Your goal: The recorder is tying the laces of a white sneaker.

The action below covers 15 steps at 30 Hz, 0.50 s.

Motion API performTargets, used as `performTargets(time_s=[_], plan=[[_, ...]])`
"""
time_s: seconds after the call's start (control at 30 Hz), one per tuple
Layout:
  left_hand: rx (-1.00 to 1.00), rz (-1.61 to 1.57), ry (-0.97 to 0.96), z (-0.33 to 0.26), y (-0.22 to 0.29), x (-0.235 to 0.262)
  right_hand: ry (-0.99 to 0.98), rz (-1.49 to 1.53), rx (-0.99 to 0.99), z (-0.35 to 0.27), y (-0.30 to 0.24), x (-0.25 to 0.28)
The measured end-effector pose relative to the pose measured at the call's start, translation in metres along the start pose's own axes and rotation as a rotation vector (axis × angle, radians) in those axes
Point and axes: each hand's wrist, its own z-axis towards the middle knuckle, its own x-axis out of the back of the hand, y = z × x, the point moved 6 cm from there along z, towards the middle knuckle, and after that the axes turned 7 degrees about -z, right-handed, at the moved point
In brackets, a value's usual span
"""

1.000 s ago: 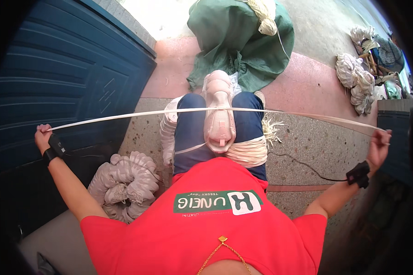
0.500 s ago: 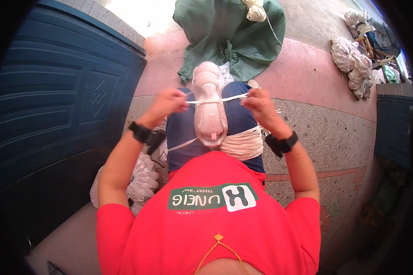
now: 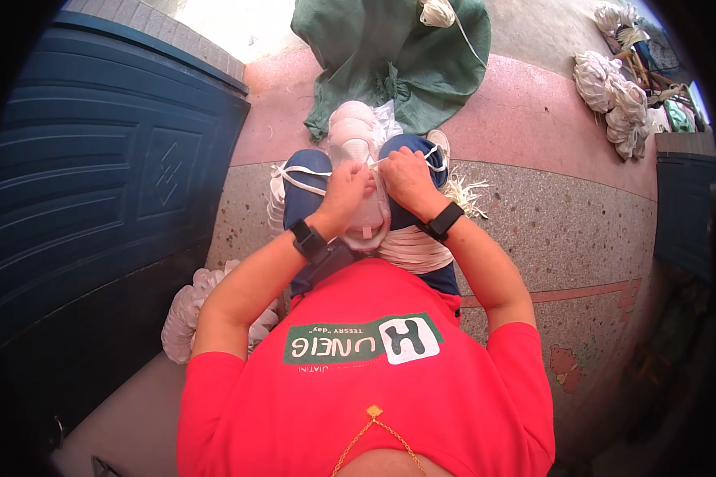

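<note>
A pale pink sports shoe (image 3: 352,127) lies lengthwise between my thighs, toe pointing away from me. Both my hands are over its middle and partly hide it. My left hand (image 3: 347,193) is closed, fingers curled at the lacing, pinching a white shoelace (image 3: 304,182) whose slack part loops over my left knee. Just beside it, my right hand (image 3: 406,176) is closed on the same lacing, with a lace end curling out past the right knee. The exact crossing of the lace between my fingers is hidden.
A bundle of off-white laces (image 3: 418,251) lies across my right thigh. Green cloth (image 3: 398,71) with a white lace hank (image 3: 437,13) spreads ahead. Pale stacked pieces (image 3: 195,314) sit by the blue door (image 3: 95,151). White bundles (image 3: 612,95) hang at far right; loose lace ends (image 3: 468,193) are by my right knee.
My hands have come together from either side of the shoe to its middle. The lace, stretched straight between them before, now hangs in loose loops on both sides.
</note>
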Motion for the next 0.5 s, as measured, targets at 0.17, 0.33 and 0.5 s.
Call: performTargets(time_s=[0.17, 0.33, 0.5], plan=[[0.0, -0.066, -0.036, -0.006, 0.008, -0.001, 0.067, -0.009, 0.259, 0.01, -0.012, 0.013], [-0.003, 0.019, -0.042, -0.01, 0.015, 0.0, 0.094, 0.125, 0.231, 0.014, -0.006, 0.006], [0.012, 0.097, -0.052, -0.013, 0.037, 0.024, 0.052, 0.05, -0.036, 0.003, 0.001, -0.001]])
